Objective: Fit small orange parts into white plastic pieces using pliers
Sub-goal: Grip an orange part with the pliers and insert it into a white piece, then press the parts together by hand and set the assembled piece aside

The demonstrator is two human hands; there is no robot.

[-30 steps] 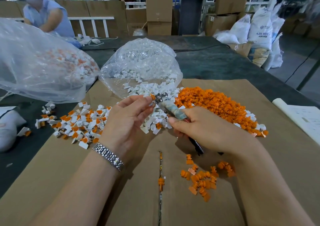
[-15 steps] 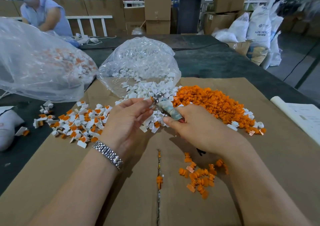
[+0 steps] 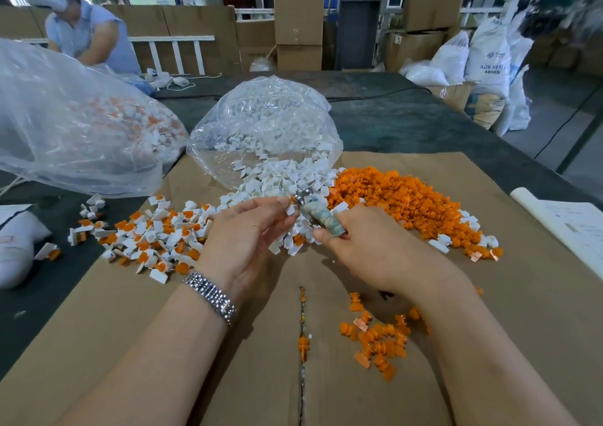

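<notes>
Right hand (image 3: 375, 252) grips the pliers (image 3: 318, 216) w/ pale green-wrapped handles, fingers curled round them; metal head (image 3: 301, 196) points up-left toward the left hand. Left hand (image 3: 251, 239) has thumb & fingertips drawn together, pinching a small white plastic piece (image 3: 290, 209) right at the plier tip. Can't tell if an orange part sits in that piece, too small.

Both hands hover over the near edge of the loose white plastic pieces pile (image 3: 287, 180), which spills out of a clear plastic bag (image 3: 264, 125) lying open on the brown cardboard sheet (image 3: 163, 327). Just right of it, touching, a big heap of small orange plastic parts (image 3: 401, 200) w/ a few white ones mixed in along its near-right edge. Left of the hands: a scattered heap of finished white pieces w/ orange inserts (image 3: 153, 233), some strays off the cardboard on the dark table (image 3: 408, 118). A small cluster of orange parts (image 3: 378, 340) lies near, under the right forearm, beside the cardboard seam (image 3: 301, 344); one orange part sits on the seam.

Far left, a larger clear bag (image 3: 75, 125) holds mixed white/orange pieces. Silver link watch band (image 3: 212, 296) on left wrist. White paper sheet (image 3: 574, 226) at right edge. Another person in a blue top (image 3: 88, 37) sits at the far-left back; cardboard boxes (image 3: 298, 30) & white sacks (image 3: 486, 56) behind the table.
</notes>
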